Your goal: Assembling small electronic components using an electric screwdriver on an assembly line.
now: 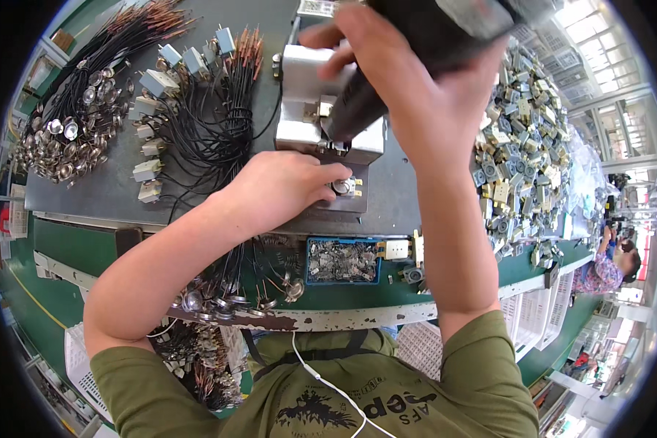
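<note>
My right hand (431,95), smeared by motion, is wrapped round a black power screwdriver (361,102). The tool slants down to the left, and its nose meets the front of a silver metal fixture (299,69). Just in front of the fixture, my left hand (285,182) pinches a small round metal part with brass tabs (343,187) between thumb and forefinger. That part rests on a flat metal plate (354,208). What sits under the tool's nose is mostly hidden.
Left of the fixture lie a bundle of black wires (230,135) with pale connector blocks and a heap of round metal caps (66,139). A blue tray (343,281) of small metal pieces stands near the front edge. Many sockets (522,139) are piled right. Another person (609,266) is far right.
</note>
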The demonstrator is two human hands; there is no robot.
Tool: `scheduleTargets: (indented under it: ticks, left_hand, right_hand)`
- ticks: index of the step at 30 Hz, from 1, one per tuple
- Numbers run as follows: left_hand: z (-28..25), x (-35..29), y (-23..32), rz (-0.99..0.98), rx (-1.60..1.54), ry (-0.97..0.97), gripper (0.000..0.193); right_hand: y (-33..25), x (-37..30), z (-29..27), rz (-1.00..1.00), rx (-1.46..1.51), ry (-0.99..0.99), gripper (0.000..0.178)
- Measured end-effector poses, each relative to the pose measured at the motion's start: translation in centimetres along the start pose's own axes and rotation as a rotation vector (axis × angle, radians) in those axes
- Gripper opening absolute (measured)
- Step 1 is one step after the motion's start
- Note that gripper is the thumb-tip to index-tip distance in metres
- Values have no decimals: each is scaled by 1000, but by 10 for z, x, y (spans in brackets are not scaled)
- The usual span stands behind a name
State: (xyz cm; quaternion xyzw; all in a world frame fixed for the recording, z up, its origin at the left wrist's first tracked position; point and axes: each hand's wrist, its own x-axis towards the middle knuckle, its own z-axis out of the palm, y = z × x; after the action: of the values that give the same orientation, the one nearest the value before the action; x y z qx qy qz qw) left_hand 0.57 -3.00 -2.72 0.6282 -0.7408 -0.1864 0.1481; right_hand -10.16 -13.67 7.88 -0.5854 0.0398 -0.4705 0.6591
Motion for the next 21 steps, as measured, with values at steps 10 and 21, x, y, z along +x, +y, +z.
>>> scheduleTargets:
  ticks: [10, 21]
  left_hand:
    - [12, -3, -9, 35, -27, 86, 34]
    - [0, -2, -2, -16, 15, 9, 33]
  right_hand:
    - [-12, -23, -21, 3, -280, 161, 28]
    - [-21, -41, -24, 148, -395, 242, 17]
